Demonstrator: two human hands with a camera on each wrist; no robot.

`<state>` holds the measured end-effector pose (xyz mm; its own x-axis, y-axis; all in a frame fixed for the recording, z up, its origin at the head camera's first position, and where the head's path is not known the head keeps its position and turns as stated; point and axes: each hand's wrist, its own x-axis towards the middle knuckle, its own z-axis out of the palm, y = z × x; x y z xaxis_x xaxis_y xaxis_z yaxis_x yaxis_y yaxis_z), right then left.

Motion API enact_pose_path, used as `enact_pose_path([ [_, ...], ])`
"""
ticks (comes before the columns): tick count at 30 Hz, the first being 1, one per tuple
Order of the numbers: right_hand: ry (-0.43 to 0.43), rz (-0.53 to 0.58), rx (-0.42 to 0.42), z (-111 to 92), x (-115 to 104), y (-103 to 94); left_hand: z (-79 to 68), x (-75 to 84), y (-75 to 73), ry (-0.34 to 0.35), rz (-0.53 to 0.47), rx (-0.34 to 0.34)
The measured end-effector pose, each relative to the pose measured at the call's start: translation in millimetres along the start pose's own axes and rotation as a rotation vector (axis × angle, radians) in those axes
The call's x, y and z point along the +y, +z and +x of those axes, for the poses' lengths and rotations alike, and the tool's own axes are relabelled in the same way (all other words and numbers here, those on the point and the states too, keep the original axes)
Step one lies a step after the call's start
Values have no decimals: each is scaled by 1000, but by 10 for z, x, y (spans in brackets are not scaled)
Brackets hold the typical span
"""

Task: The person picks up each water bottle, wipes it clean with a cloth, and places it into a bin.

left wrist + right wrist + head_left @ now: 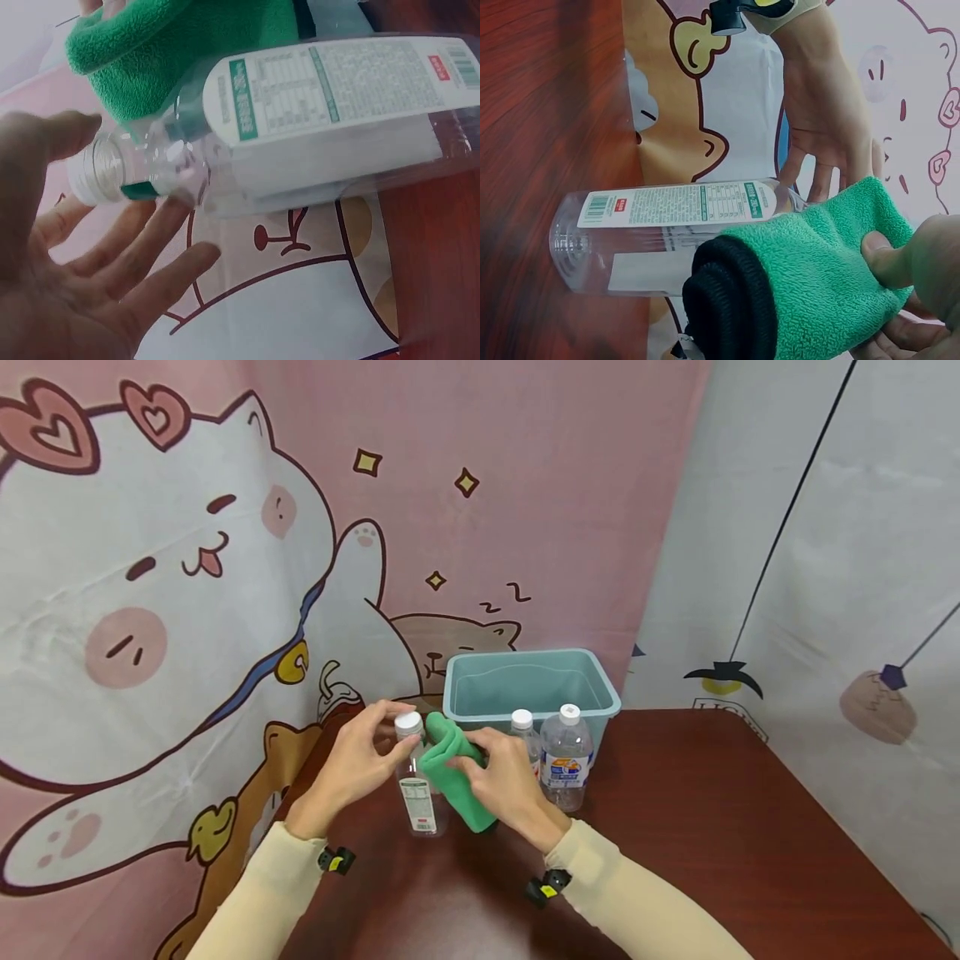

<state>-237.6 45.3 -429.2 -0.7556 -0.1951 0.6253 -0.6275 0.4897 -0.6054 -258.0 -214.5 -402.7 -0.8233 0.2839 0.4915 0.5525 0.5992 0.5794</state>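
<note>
On the dark red table (697, 827), a clear bottle (418, 802) stands upright, white cap on. The person's left hand (358, 760) is about its neck, fingers loosely spread rather than clenched (whether they touch it, I can't tell from here). The right hand (512, 777) pinches a folded green cloth (463, 789) just beside the bottle. Two more capped bottles (566, 764) stand before a blue-grey bin (528, 681).

there are three bottles (417, 802), one cloth (457, 772), one bin (532, 681).
</note>
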Motion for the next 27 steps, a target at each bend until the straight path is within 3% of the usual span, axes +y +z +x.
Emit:
enact_pose_path([
  [5,11,-25,6,-45,14,-48,2,54,57,4,83,84],
  [11,6,-62,12,-54,21,-87,18,82,69,-1,125,118],
  [27,17,-55,10,-6,32,-139,42,80,-21,-2,93,49],
])
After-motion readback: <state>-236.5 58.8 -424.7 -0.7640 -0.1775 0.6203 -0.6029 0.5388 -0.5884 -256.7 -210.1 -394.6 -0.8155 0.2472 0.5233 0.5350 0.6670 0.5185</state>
